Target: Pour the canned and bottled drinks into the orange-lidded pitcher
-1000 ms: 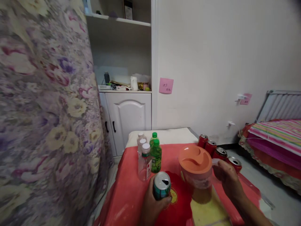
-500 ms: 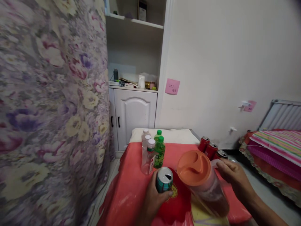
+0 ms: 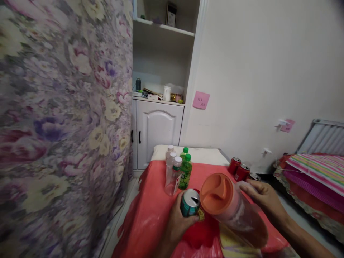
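Note:
My left hand (image 3: pixel 176 224) is wrapped round a teal drink can (image 3: pixel 190 206) with an opened top, held above a red mat (image 3: pixel 200 234). A clear pitcher (image 3: pixel 245 218) with an orange lid (image 3: pixel 217 193) is tilted toward the can, its lid close beside the can's rim. Brownish liquid lies inside the pitcher. On the right, my right hand (image 3: pixel 262 195) grips the pitcher by its handle (image 3: pixel 243 185). Whether any liquid is flowing out, I cannot tell.
Clear bottles with white caps (image 3: pixel 173 177) and green bottles (image 3: pixel 186 172) stand on the red-covered table (image 3: pixel 153 200). Red cans (image 3: pixel 242 172) line its right edge, with a darker-topped can behind my right hand. A floral curtain (image 3: pixel 67 125) hangs at left; a bed (image 3: pixel 317 172) stands at right.
The pitcher has tipped further toward the can, and its lid now sits nearer the can's rim. My head view has shifted slightly left. Both hands keep their holds.

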Demonstrator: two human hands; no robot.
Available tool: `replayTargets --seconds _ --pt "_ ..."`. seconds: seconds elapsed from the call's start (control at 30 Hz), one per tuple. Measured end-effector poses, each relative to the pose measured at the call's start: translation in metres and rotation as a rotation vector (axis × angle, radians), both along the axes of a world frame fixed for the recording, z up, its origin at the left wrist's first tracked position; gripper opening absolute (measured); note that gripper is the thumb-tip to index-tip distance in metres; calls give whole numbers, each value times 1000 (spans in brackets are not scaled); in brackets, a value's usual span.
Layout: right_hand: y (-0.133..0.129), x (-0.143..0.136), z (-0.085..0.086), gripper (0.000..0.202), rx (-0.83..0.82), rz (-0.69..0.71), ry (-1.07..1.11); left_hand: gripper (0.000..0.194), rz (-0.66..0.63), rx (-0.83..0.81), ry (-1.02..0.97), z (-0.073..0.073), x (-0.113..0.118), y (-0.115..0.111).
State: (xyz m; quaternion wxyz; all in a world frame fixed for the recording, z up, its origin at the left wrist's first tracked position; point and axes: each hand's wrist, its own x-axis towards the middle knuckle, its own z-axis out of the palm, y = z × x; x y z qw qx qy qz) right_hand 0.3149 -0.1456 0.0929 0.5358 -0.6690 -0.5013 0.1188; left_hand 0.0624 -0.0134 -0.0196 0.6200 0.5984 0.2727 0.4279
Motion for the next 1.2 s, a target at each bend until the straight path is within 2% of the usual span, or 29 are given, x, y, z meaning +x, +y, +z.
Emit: replayTargets --seconds 0.3,1.2 --pt "1 -7 5 52 -32 38 44 74 -47 -25 -13 8 -1 -4" --pt "1 -7 8 56 -62 50 -14 74 -23 12 21 2 4 -3"
